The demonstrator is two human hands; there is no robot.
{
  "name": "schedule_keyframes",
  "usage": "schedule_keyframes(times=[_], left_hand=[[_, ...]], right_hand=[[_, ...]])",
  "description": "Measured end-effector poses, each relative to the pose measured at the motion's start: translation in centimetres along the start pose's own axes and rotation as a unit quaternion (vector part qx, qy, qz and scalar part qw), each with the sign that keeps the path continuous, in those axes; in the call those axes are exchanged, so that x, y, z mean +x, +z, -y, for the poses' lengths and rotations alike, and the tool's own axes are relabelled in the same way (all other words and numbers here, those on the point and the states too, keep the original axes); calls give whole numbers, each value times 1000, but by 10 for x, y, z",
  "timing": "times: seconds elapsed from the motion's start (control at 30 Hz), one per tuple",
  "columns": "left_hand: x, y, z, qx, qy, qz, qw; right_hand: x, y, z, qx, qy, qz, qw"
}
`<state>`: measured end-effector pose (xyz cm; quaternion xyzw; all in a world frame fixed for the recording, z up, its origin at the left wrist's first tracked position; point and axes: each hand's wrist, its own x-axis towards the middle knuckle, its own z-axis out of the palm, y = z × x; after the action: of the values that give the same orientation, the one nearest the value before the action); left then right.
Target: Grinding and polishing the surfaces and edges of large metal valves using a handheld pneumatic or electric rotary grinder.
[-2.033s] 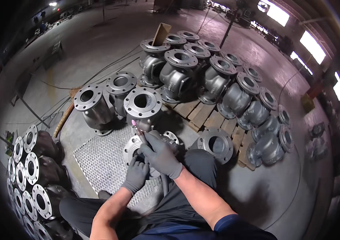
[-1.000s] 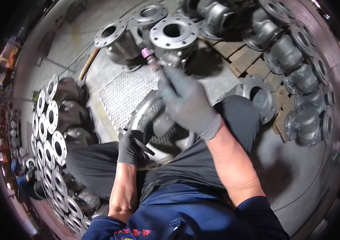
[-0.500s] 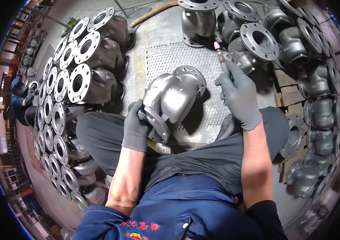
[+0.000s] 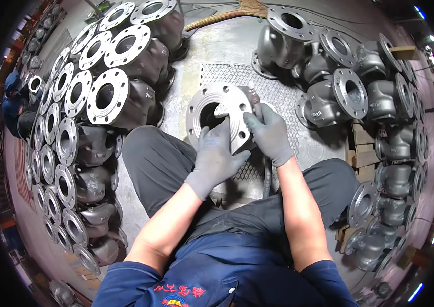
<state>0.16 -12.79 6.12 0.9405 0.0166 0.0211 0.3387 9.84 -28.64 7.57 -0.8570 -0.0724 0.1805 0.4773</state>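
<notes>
A grey metal flanged valve body [image 4: 196, 110] stands between my knees, its round flange with bolt holes tipped up to face me. My gloved left hand [image 4: 216, 158] grips the near rim, fingers reaching over the flange face into the central bore. A small bright patch shows at the bore's edge; I cannot tell what it is. My gloved right hand [image 4: 272, 134] is closed around a slim hand grinder [image 4: 254, 97] at the flange's right side, its tip pointing away from me. A dark hose [image 4: 267, 176] runs down from below that hand.
Stacked flanged valve bodies [image 4: 107, 97] rise on my left. More valve bodies [image 4: 324, 105] stand at right, some beside wooden pallets [image 4: 364, 153]. A patterned metal plate [image 4: 222, 73] lies under the work. A co-worker [image 4: 15, 105] sits at far left.
The valve body has been turned from lying on its side to flange up. My left hand has shifted onto its flange; my right hand has brought the grinder down beside it.
</notes>
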Motion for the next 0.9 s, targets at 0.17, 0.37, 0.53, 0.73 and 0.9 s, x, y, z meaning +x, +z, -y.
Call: schedule_keyframes(times=[0.17, 0.37, 0.53, 0.73, 0.9], left_hand=[[34, 7, 21, 36, -4, -33, 999], [101, -6, 34, 103, 55, -4, 993], [126, -5, 38, 180, 138, -71, 971], [116, 18, 27, 43, 109, -93, 989], [104, 26, 12, 2, 152, -114, 982]], right_hand=[[32, 23, 14, 86, -9, -101, 991], [74, 2, 17, 55, 0, -123, 991], [64, -12, 27, 51, 65, -175, 981], [34, -47, -34, -11, 35, -215, 976], [18, -71, -63, 67, 134, -230, 962]])
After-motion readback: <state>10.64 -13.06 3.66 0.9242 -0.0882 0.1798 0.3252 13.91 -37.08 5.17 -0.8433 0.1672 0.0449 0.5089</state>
